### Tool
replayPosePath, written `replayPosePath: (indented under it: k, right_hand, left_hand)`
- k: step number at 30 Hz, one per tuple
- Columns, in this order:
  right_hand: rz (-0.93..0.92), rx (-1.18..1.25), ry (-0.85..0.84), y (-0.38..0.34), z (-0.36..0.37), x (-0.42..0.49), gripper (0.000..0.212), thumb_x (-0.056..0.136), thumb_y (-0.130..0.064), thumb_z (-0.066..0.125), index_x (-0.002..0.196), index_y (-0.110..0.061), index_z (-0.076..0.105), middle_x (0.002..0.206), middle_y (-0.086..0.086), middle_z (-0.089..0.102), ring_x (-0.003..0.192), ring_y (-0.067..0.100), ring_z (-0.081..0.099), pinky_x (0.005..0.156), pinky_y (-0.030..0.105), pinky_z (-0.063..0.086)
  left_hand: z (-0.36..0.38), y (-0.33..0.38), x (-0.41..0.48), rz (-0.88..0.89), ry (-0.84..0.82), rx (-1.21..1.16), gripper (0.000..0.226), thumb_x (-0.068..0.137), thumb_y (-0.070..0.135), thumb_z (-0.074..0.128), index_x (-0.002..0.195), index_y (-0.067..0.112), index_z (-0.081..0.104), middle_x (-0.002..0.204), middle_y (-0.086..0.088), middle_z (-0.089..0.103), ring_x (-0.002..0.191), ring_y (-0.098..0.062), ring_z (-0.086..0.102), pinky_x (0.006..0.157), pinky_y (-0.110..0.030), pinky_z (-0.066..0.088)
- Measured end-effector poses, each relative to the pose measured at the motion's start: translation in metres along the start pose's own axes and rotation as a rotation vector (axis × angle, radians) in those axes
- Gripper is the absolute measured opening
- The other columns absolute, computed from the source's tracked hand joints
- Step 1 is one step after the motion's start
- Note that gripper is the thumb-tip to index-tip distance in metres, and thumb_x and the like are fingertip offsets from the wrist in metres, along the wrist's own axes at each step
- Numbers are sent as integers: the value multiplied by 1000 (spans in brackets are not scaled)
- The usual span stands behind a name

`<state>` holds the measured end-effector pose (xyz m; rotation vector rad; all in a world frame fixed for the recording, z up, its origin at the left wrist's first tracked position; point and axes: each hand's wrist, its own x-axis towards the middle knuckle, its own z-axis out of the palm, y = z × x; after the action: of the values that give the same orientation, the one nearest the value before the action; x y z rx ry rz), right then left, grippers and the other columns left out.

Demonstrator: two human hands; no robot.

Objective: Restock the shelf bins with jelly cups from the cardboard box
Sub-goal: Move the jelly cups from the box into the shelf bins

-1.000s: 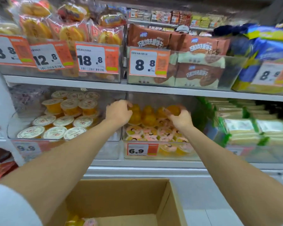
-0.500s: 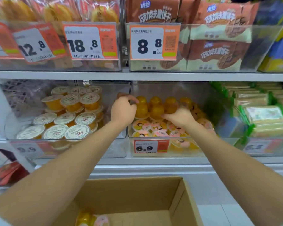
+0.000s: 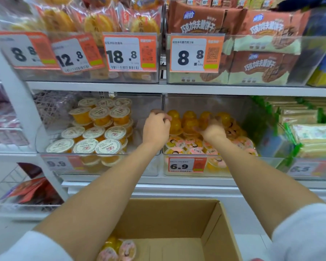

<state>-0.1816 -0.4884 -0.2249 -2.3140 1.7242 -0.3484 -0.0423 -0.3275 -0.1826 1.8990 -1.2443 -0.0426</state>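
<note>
Cups (image 3: 189, 122) piled high may be toppled if nudged — one is pinched by left hand (image 3: 156, 129). Grip of right hand (image 3: 212, 129) cannot be told.

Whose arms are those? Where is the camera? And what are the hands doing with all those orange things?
There is no robot here. The arms belong to a person. The only camera sits on that person's head and looks forward and down, so you see what they see.

Both hands reach into a clear shelf bin with a 6.9 price tag. It is full of jelly cups: orange ones at the back and pink-lidded ones in front.

The left hand has its fingers curled beside an orange cup. The right hand is over the cups but blurred. I can't tell if either hand is gripping anything.

Below is an open cardboard box with a few more cups in its corner.
</note>
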Motion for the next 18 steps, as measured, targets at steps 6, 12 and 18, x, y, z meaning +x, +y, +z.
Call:
replayPosePath:
  k: [6,12,18]
  right_hand:
    - [-77,102,95,-5,-12,-32,51,86,-47,63,119,-8,55,119,17,59,110,35,55,89,41,49]
    - [-419,276,380,-37,-30,-137,5,86,-19,58,87,-15,60,89,1,56,80,17,53,69,32,45]
    - [-396,379,-17,-31,63,-244,6,82,-14,56,77,-19,58,67,-5,55,67,17,53,59,29,40]
  left_hand:
    - [-6,-3,-30,100,-93,211,38,95,39,54,129,23,54,144,-4,39,128,-26,36,103,-39,34]
    - [-35,-4,-90,206,93,126,6,90,23,56,92,18,59,94,1,56,89,-18,53,74,-34,45]
    - [-39,-84,-183,-133,-348,145,1,85,21,58,85,22,58,78,4,59,82,-23,60,72,-35,50]
